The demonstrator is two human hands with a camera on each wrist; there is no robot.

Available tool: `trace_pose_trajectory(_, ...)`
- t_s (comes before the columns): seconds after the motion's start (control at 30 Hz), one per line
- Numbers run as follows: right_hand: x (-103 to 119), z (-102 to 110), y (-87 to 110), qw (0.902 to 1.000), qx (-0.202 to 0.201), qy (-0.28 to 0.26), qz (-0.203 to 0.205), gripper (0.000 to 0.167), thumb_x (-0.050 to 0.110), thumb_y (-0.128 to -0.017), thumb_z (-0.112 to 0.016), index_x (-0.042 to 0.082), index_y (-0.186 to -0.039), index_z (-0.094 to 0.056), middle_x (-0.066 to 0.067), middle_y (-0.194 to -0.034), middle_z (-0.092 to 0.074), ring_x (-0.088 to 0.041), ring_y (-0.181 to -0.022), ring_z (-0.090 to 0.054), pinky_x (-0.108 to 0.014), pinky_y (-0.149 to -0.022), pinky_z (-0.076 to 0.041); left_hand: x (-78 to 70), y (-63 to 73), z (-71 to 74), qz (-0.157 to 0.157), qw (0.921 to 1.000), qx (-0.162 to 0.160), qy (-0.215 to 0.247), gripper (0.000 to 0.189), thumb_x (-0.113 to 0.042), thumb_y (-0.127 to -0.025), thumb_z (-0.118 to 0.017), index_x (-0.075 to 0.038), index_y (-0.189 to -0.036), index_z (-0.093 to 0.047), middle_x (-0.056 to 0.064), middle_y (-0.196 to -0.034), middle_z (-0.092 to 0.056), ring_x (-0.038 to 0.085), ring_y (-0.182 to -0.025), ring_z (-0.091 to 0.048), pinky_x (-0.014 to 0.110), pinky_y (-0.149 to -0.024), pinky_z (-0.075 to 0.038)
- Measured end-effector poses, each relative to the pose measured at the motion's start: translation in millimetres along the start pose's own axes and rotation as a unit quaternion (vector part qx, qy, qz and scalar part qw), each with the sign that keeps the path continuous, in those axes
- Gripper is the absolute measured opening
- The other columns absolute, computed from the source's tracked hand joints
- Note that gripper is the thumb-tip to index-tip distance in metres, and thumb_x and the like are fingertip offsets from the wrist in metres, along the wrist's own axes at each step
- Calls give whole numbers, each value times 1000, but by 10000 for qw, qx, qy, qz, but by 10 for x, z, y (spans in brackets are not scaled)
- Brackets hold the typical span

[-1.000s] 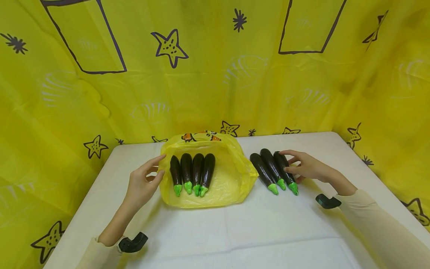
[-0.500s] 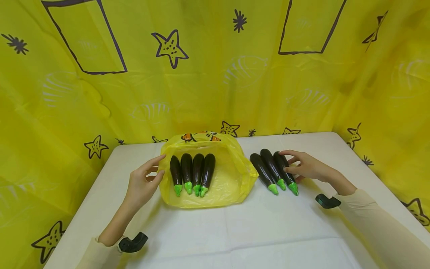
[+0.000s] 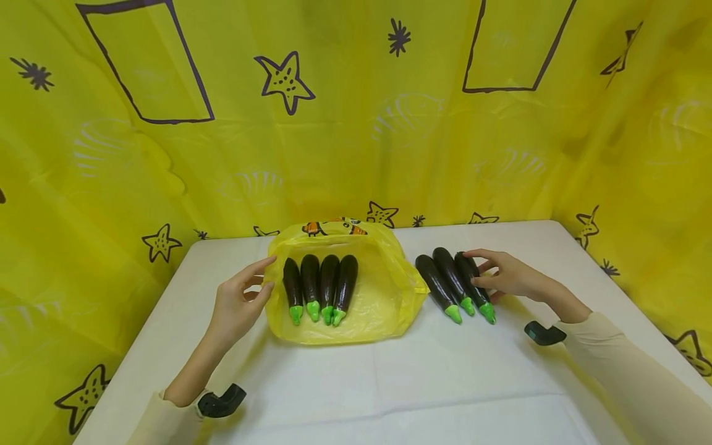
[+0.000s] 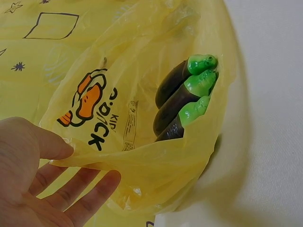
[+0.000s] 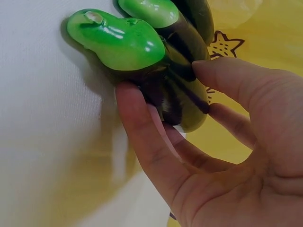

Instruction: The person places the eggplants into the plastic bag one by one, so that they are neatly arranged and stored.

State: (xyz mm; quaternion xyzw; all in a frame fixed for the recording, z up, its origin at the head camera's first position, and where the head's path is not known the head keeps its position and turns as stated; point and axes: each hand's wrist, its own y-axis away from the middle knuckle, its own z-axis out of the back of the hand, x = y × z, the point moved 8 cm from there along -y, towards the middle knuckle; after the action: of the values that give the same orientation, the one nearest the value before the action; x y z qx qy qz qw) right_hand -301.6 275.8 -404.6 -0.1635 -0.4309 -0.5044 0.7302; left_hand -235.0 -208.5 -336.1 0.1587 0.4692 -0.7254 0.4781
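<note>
A yellow plastic bag (image 3: 384,296) lies on its side with its mouth facing me, holding several dark eggplants (image 3: 329,281) in a row, green stems toward me. My left hand (image 3: 236,304) pinches the bag's left rim; in the left wrist view the thumb is on one side of the film (image 4: 142,163) and the fingers on the other. To the right of the bag, three more eggplants lie side by side. My right hand (image 3: 510,275) grips the rightmost eggplant (image 3: 468,271); the right wrist view shows fingertips along both sides of its body, below the green stem (image 5: 123,45).
A white cloth (image 3: 361,383) covers the table. Behind and at both sides hangs a yellow curtain (image 3: 345,154) with starfish drawings. The bag's right corner reaches close to the nearest loose eggplant (image 3: 436,284). Black wrist devices (image 3: 221,402) sit on both sleeves.
</note>
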Motion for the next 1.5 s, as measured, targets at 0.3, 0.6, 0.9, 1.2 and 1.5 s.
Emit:
trace_pose_trajectory(0.3, 31, 80, 54, 10000, -9, 32, -41, 71, 14, -99, -70, 5, -159, -32, -43, -142, -41, -30, -97, -69, -41, -72, -63, 5, 2, -11, -63, 10000, 27, -65, 49, 12, -90, -69, -6, -136, -66, 15, -127, -70, 31, -94, -72, 20, -71, -59)
trace_pose_trajectory(0.6, 164, 218, 82, 9997, -112, 158, 127, 73, 13, -98, -71, 5, -159, -32, -42, -141, -42, -32, -100, -69, -41, -70, -64, 8, -1, -15, -54, 9999, 21, -141, 50, 12, -90, -69, -5, -136, -66, 15, -126, -70, 31, -93, -71, 25, -70, -61)
trace_pose_trajectory(0.9, 326, 326, 122, 9990, -357, 134, 245, 73, 11, -96, -73, 6, -158, -34, -41, -141, -43, -38, -104, -67, -44, -70, -63, 0, -11, -11, -30, 9998, 23, -202, 49, 12, -89, -70, -4, -135, -66, 17, -128, -69, 31, -93, -71, 19, -70, -59)
trace_pose_trajectory(1.2, 467, 395, 147, 9965, -678, 104, 484, 74, 12, -97, -72, 8, -160, -33, -37, -145, -44, -38, -105, -68, -42, -70, -63, 9, -11, -13, -27, 9998, 4, -199, 50, 12, -89, -70, -5, -136, -66, 16, -128, -70, 31, -93, -72, 20, -70, -59)
trace_pose_trajectory(1.5, 561, 435, 168, 9915, -1120, -86, 653, 76, 15, -98, -72, 12, -162, -30, -33, -146, -45, -37, -110, -68, -39, -73, -63, -8, 6, -12, -71, 9999, -2, -136, 50, 12, -90, -69, -5, -136, -67, 17, -127, -70, 32, -93, -72, 16, -70, -57)
